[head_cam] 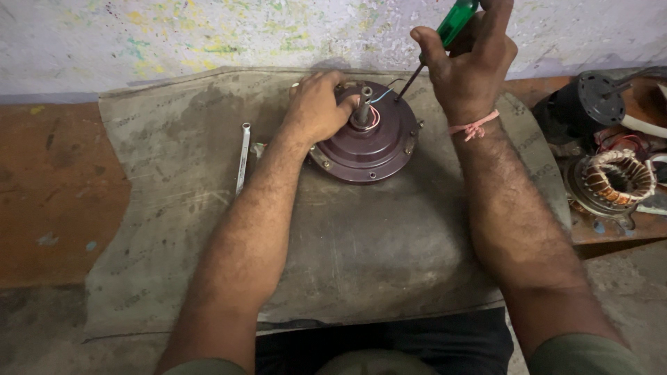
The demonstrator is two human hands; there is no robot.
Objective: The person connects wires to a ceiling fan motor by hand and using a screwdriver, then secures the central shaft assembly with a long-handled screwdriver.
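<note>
- The round brown fan motor housing (367, 135) lies flat on a grey mat (347, 257) in the upper middle of the frame, its shaft (364, 104) pointing up; thin wires (381, 97) come out beside the shaft.
- The left hand (316, 107) is spread over the housing's left rim, fingers curled down on it, pinning it in place; the right hand (471, 66) is closed around a green-handled screwdriver (455, 21), the blade slanting down towards the housing's upper right rim.
- To do this well, I judge the left palm should press hard so the housing cannot turn; the blade should sit square in the screw head rather than aslant, and stay clear of the wires.
- The blade's tip is too small and dark to make out; whether it is seated in a screw cannot be told; the handle's top is cut off by the upper edge.
- A spanner (242, 156) lies on the mat to the left; a copper-wound stator (615, 179) and a black motor part (577, 107) sit at the right edge, partly cut off.
</note>
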